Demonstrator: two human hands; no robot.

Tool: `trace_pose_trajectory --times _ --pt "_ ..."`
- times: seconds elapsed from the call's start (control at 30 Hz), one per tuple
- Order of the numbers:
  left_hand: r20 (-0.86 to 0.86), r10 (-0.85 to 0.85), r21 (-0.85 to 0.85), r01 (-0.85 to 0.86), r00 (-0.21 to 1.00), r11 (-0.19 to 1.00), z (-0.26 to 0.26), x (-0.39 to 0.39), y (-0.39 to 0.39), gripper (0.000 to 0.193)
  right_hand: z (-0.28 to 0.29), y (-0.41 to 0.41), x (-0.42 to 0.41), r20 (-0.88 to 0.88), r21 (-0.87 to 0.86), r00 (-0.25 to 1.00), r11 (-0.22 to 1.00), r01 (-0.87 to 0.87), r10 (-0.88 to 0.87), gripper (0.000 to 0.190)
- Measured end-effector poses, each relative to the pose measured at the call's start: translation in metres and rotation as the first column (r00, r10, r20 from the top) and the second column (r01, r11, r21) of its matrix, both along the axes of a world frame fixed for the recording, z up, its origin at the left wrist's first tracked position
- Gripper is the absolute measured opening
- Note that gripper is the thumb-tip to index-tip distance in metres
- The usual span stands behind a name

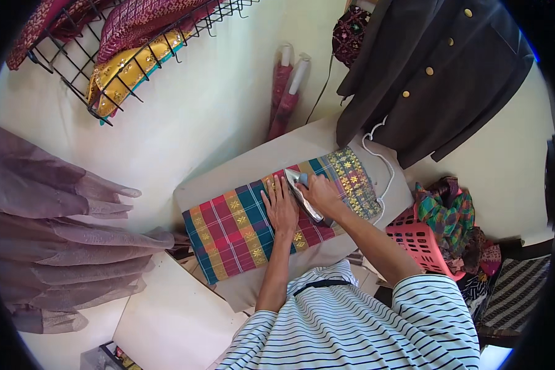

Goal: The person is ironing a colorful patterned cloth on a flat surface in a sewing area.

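A folded plaid cloth (231, 231) in red, teal and gold, with woven gold flower motifs, lies along a beige padded ironing board (305, 136). My right hand (323, 196) is wrapped around the handle of a clothes iron (305, 201). The iron's soleplate edge rests on the cloth, its tip pointing toward the wall side. Just left of the iron, my left hand (281, 208) presses flat on the cloth with fingers spread. At the cloth's right end is a dense gold-patterned band (351, 180). A white cord (391, 173) loops over the board's right end.
A dark jacket (425, 69) with gold buttons hangs over the board's far right. A pink plastic basket (414, 243) of clothes stands at the right. Sheer mauve garments (69, 245) hang at the left. A black wire rack (120, 88) holding fabrics is on the wall above.
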State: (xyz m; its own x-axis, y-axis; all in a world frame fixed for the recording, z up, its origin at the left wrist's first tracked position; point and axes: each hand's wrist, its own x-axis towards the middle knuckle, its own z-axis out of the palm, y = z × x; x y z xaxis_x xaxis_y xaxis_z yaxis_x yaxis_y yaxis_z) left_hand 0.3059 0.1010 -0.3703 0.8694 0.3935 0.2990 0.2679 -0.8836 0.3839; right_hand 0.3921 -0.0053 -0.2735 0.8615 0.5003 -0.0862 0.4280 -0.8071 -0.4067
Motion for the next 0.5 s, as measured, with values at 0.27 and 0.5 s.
trace_pose_trajectory --times 0.27,0.5 --pt "0.007 0.011 0.018 -0.011 1.0 1.0 -0.003 -0.006 -0.004 0.051 -0.014 0.019 0.015 -0.001 0.017 0.993 0.992 0.121 -0.121 0.047" --pt "-0.076 0.036 0.025 -0.034 0.996 0.999 -0.002 -0.004 -0.001 0.052 -0.005 -0.003 -0.014 -0.084 -0.025 0.987 0.99 0.136 -0.137 0.049"
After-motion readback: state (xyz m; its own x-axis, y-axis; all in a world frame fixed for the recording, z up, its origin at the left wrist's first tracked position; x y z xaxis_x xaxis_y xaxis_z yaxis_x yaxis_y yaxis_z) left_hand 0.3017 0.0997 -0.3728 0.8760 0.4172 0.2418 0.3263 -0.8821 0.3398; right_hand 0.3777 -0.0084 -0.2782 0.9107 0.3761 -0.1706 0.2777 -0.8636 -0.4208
